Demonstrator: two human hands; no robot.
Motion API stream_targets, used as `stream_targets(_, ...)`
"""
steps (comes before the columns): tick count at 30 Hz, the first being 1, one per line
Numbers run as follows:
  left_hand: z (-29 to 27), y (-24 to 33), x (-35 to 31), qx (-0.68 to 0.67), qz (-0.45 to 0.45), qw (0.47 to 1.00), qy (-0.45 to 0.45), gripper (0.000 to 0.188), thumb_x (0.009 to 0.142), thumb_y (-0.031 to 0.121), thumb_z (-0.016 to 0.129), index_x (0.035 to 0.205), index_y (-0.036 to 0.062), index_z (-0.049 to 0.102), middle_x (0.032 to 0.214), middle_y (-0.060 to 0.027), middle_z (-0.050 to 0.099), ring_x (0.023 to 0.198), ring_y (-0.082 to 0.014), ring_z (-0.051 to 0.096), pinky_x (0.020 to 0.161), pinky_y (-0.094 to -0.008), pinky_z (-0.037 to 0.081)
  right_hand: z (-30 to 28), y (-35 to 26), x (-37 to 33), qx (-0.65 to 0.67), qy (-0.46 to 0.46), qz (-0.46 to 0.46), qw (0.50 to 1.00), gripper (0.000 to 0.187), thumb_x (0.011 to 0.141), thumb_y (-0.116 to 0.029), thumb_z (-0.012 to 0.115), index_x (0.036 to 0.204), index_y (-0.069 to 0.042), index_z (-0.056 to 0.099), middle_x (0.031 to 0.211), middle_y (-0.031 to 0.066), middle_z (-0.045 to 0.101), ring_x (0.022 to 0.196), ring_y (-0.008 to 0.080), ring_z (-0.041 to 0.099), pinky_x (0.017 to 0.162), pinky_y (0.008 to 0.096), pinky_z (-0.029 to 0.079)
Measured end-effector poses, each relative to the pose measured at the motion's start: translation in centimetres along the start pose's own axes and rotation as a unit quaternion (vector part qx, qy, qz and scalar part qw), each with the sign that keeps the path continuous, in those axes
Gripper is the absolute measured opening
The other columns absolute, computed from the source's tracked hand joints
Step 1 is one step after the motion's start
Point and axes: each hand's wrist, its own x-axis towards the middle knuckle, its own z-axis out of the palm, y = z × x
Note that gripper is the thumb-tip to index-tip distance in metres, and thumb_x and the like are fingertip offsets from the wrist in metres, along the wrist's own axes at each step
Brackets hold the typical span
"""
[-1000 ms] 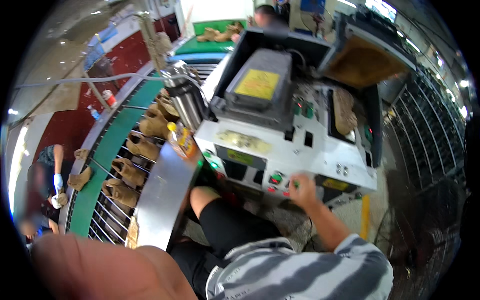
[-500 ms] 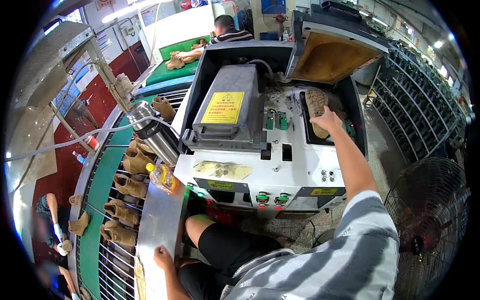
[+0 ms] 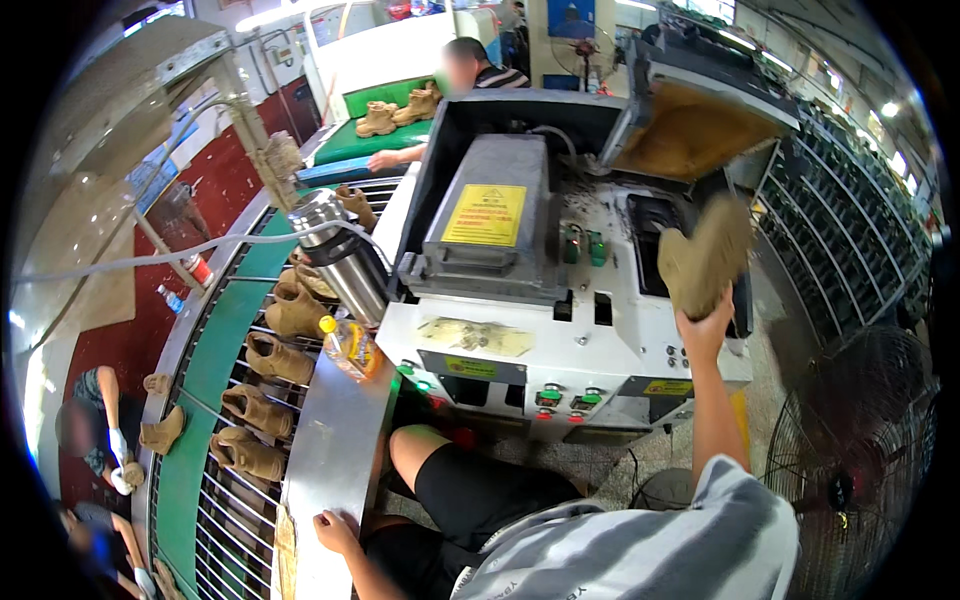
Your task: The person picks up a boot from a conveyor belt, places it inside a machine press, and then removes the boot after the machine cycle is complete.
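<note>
My right hand grips a tan boot by its lower end, up in the air in front of the machine's right side. The boot is somewhat smeared by motion. Behind it, a dark recessed well in the white machine lies uncovered, under a raised lid with a brownish inner face. My left hand rests with curled fingers on the steel ledge, and I see nothing in it.
Several tan boots stand on the roller rack to the left, beside a green belt. A steel flask and an orange bottle stand near the machine. A floor fan is at right. Other people work at far left and behind.
My right hand has lifted the boot out of the well and brought it nearer, now upright. The view has shifted slightly. My left hand stays on the ledge.
</note>
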Motion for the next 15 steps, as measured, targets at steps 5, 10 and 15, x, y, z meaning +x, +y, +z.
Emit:
stream_targets(5,3.3,1.3,-3.7,-0.251,-0.074,0.951,-0.165,0.014,0.09,0.013,0.055,0.088,0.0004,0.06,0.078,-0.0053,0.061,0.071,-0.0155,0.055,0.066,-0.0308,0.046,1.8,0.7,-5.4,0.141,-0.04,-0.032,0.989,0.06,0.075,-0.022,0.08,0.123,0.002,0.054,0.124,0.0173,0.058,0.112,0.0303,0.056,0.096,0.0392,0.043)
stream_targets(10,-2.8,19.4,-10.7,-0.537,0.1,0.691,-0.473,0.045,0.088,0.018,0.067,0.129,0.0048,0.052,0.129,-0.0108,0.054,0.121,-0.0213,0.05,0.099,-0.0364,0.042,-3.5,-12.7,-12.6,0.347,-0.284,-0.057,0.892,0.06,0.079,-0.03,0.074,0.13,-0.005,0.054,0.131,0.0119,0.056,0.122,0.0281,0.051,0.102,0.0428,0.04)
stream_targets(15,-9.0,20.4,-9.2,-0.728,-0.072,0.499,-0.464,0.086,0.073,0.035,0.079,0.14,0.0022,0.037,0.138,-0.0132,0.048,0.127,-0.029,0.046,0.105,-0.043,0.038,-7.9,-30.0,-19.3,0.602,-0.65,-0.038,0.463,0.058,0.083,-0.027,0.075,0.131,-0.005,0.051,0.124,0.0116,0.057,0.116,0.0274,0.054,0.099,0.0392,0.043)
